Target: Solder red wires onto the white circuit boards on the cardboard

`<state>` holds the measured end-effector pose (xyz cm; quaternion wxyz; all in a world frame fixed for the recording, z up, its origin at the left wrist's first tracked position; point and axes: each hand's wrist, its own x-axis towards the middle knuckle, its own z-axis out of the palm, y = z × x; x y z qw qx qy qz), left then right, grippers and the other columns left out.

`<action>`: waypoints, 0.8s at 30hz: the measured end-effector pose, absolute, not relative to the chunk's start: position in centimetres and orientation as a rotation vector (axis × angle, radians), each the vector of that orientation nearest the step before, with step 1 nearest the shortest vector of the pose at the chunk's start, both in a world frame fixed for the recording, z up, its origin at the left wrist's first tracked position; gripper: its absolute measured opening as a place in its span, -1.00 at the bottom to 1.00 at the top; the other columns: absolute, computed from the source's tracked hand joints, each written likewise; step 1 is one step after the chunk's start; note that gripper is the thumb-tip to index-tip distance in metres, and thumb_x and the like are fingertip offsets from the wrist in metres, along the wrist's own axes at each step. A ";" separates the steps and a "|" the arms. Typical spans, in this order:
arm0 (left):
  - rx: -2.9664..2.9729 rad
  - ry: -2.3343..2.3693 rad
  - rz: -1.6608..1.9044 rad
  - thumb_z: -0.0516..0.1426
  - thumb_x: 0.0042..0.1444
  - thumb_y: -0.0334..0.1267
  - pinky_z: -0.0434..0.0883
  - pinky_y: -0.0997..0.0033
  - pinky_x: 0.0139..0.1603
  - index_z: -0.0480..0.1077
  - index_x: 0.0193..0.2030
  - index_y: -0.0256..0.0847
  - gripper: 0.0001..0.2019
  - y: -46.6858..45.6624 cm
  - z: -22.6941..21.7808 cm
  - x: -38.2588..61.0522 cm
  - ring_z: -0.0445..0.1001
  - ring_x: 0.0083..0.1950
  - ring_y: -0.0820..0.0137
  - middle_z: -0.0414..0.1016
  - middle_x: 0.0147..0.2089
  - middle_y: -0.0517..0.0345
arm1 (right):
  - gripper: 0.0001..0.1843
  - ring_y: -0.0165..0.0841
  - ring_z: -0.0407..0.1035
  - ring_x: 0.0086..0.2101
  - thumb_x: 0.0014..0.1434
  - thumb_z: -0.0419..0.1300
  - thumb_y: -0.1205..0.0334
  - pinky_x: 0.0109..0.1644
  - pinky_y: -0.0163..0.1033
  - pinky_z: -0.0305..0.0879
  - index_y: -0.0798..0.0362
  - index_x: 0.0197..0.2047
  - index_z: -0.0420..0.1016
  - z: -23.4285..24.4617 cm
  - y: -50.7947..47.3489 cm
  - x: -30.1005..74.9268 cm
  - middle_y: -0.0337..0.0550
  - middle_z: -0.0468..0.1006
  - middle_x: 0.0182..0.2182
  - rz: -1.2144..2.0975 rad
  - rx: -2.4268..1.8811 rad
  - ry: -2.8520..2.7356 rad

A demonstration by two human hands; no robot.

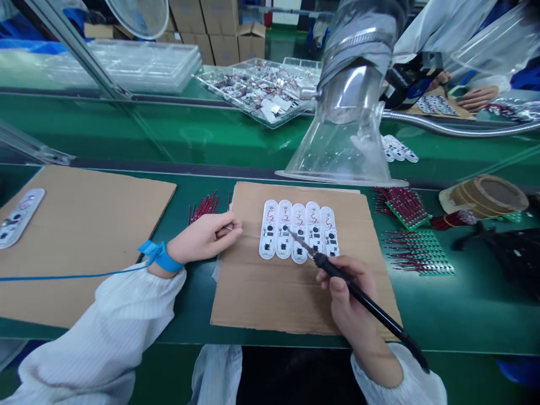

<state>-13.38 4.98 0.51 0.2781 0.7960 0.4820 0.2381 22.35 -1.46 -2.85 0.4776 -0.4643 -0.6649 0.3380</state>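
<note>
My right hand (352,292) is closed around the black handle of a soldering iron (358,291). Its metal tip points up and left over a row of several white, rounded circuit boards (299,233), which lie side by side on a cardboard sheet (270,298). Whether the tip touches a board I cannot tell. Left of the boards, my left hand (208,233) pinches a thin, pale strand that looks like solder wire (248,234), stretching toward them. A blue wrist strap (162,256) circles that wrist. Dark red wires (205,207) lie just behind the hand.
A clear extraction hood (341,146) hangs behind the boards. At right are green boards with red wires (422,253), a tape roll (483,197) and a dark object (510,253). Another cardboard (84,247) bears one white board (21,219). Across the divider, a co-worker's hands (476,98) show.
</note>
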 end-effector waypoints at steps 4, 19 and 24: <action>1.941 1.666 0.673 0.04 0.54 0.03 0.38 0.40 -0.37 0.38 -0.17 -0.11 -0.69 2.3 1.0 -13.2 0.46 -0.43 0.35 0.51 -0.37 0.21 | -0.78 -0.23 0.65 -0.21 0.63 0.16 0.02 -0.09 -0.13 0.57 -0.16 0.15 0.60 -2.0 0.0 27.3 -0.16 0.69 -0.20 0.461 -1.191 -1.852; 1.087 1.996 1.108 0.03 0.48 0.35 0.65 0.11 -0.08 0.35 -0.06 -0.09 -0.49 -4.4 -2.0 -8.9 0.62 -0.17 0.23 0.70 0.14 -0.09 | -0.71 0.01 0.63 0.15 0.47 0.32 0.06 0.27 0.17 0.58 -0.14 0.18 0.48 -5.0 -2.6 32.6 0.06 0.64 0.19 0.360 -1.414 -1.650; 1.022 2.093 1.093 0.07 0.38 0.43 0.55 -0.03 0.26 0.51 -0.01 -0.09 -0.41 -4.2 -1.6 -8.2 0.60 0.18 0.02 0.67 0.14 -0.04 | -0.67 -0.03 0.68 0.13 0.48 0.32 0.10 0.22 0.08 0.69 -0.21 0.25 0.43 -3.9 -3.4 32.2 -0.02 0.70 0.18 0.487 -1.363 -1.424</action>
